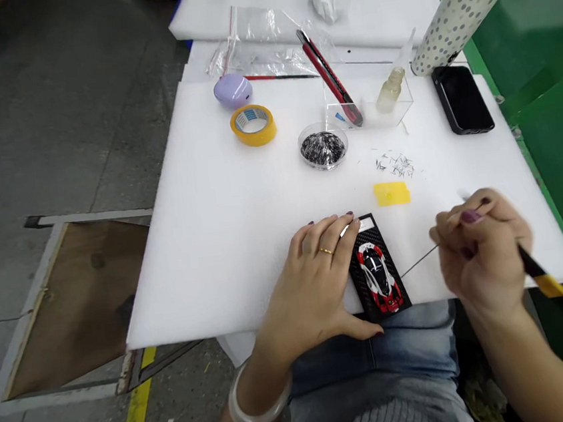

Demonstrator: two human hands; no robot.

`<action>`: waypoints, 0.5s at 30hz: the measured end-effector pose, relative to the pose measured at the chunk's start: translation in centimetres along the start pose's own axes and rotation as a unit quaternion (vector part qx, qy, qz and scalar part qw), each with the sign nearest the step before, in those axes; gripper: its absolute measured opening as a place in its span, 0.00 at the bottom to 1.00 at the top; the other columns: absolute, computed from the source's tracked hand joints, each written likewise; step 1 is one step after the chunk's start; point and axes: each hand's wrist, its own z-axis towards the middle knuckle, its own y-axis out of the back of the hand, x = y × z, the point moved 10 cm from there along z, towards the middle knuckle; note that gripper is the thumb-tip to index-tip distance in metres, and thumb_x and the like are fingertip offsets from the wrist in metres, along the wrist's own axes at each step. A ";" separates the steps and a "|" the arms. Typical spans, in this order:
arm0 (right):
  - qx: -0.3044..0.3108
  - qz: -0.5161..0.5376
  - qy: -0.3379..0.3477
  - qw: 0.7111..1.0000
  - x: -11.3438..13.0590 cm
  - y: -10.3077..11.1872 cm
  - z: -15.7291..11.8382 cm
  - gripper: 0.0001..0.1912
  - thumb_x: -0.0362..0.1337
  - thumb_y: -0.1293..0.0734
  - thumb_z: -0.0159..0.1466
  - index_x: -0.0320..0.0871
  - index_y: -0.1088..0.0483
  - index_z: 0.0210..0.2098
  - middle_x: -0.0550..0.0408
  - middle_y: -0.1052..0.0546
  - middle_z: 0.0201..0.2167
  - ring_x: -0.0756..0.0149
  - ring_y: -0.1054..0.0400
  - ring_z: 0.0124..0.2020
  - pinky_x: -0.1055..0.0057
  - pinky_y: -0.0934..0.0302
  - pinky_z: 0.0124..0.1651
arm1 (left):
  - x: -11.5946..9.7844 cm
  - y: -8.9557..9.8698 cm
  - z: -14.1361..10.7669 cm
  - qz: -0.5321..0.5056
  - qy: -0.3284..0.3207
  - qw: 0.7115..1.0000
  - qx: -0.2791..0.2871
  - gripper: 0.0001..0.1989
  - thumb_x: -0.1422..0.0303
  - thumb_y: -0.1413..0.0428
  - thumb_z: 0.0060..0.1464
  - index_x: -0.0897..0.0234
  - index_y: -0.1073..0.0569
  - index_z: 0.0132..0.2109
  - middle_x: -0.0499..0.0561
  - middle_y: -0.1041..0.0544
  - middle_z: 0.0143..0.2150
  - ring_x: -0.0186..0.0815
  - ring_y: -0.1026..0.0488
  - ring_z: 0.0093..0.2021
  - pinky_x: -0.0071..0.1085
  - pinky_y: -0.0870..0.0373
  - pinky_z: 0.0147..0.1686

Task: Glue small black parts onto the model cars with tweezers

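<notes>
A black carbon-patterned base (369, 291) with a small red, white and black model car (380, 277) on it lies at the front edge of the white foam sheet. My left hand (319, 277) holds this base from its left side, fingers over the upper edge and thumb near the lower one. To the right, my right hand (483, 243) is closed in a pinch round a thin dark-handled tool (533, 264) with a yellow band. A thin dark line runs from near the car to this hand. The tool's tip is blurred.
Behind lie a dish of black slivers (324, 148), loose slivers (397, 164), a yellow piece (391, 193), yellow tape (253, 126), a purple case (233, 91), a red cutter (330, 78) on a clear box, a small bottle (391, 90), a phone (463, 99) and a dotted flask (459, 14).
</notes>
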 end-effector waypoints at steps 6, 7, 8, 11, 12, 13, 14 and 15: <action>-0.082 0.096 -0.066 0.990 -3.4 0.3 -2.9 0.14 0.32 0.28 0.54 0.44 0.39 0.21 0.64 0.37 0.16 0.78 0.52 0.16 0.75 0.56 0.20 | -0.2 0.5 0.1 0.011 -0.007 1.000 -0.012 0.70 0.29 0.36 0.29 0.78 0.41 0.68 0.67 0.35 0.68 0.58 0.40 0.64 0.51 0.47 0.64; -0.081 0.095 -0.070 0.990 -3.4 0.3 -2.8 0.14 0.32 0.28 0.54 0.44 0.38 0.21 0.63 0.36 0.16 0.77 0.52 0.16 0.75 0.56 0.20 | -0.2 0.5 0.1 0.013 -0.006 1.000 -0.012 0.70 0.29 0.36 0.28 0.79 0.41 0.68 0.67 0.35 0.68 0.58 0.39 0.64 0.51 0.47 0.64; -0.077 0.092 -0.073 0.990 -3.4 0.3 -2.7 0.14 0.32 0.28 0.55 0.44 0.38 0.21 0.64 0.37 0.15 0.77 0.51 0.16 0.74 0.56 0.21 | -0.2 0.5 0.1 0.015 -0.007 1.000 -0.013 0.70 0.29 0.36 0.28 0.79 0.40 0.68 0.67 0.34 0.68 0.58 0.39 0.63 0.50 0.48 0.64; -0.070 0.076 -0.076 0.992 -3.6 0.4 -2.8 0.13 0.33 0.28 0.56 0.45 0.38 0.23 0.64 0.38 0.15 0.75 0.49 0.17 0.73 0.56 0.22 | -0.2 0.5 0.0 0.020 -0.009 1.000 -0.017 0.70 0.27 0.39 0.29 0.78 0.40 0.67 0.66 0.34 0.68 0.56 0.39 0.63 0.49 0.49 0.64; -0.071 0.070 -0.075 0.992 -3.7 0.5 -2.9 0.13 0.33 0.28 0.57 0.45 0.37 0.23 0.63 0.37 0.16 0.75 0.49 0.17 0.73 0.56 0.22 | -0.2 0.5 0.0 0.021 -0.009 1.000 -0.018 0.70 0.27 0.39 0.30 0.78 0.40 0.68 0.66 0.34 0.68 0.56 0.40 0.63 0.48 0.50 0.65; -0.072 0.067 -0.074 0.992 -3.7 0.6 -3.0 0.13 0.33 0.29 0.57 0.45 0.37 0.24 0.63 0.35 0.17 0.75 0.48 0.17 0.73 0.56 0.22 | -0.2 0.5 0.0 0.021 -0.009 1.000 -0.018 0.70 0.27 0.39 0.30 0.78 0.40 0.68 0.66 0.35 0.68 0.56 0.40 0.64 0.48 0.51 0.65; -0.073 0.064 -0.072 0.993 -3.8 0.6 -3.1 0.12 0.33 0.29 0.58 0.45 0.37 0.24 0.62 0.35 0.18 0.75 0.48 0.17 0.72 0.56 0.22 | -0.2 0.5 0.0 0.021 -0.008 1.000 -0.017 0.70 0.27 0.39 0.30 0.78 0.40 0.68 0.66 0.35 0.68 0.56 0.40 0.64 0.47 0.51 0.65; -0.073 0.064 -0.071 0.993 -3.9 0.6 -3.2 0.12 0.33 0.29 0.58 0.46 0.37 0.24 0.62 0.34 0.18 0.75 0.48 0.17 0.72 0.56 0.22 | -0.2 0.4 0.0 0.020 -0.007 1.000 -0.016 0.70 0.27 0.39 0.30 0.79 0.40 0.68 0.65 0.35 0.69 0.56 0.40 0.64 0.47 0.52 0.65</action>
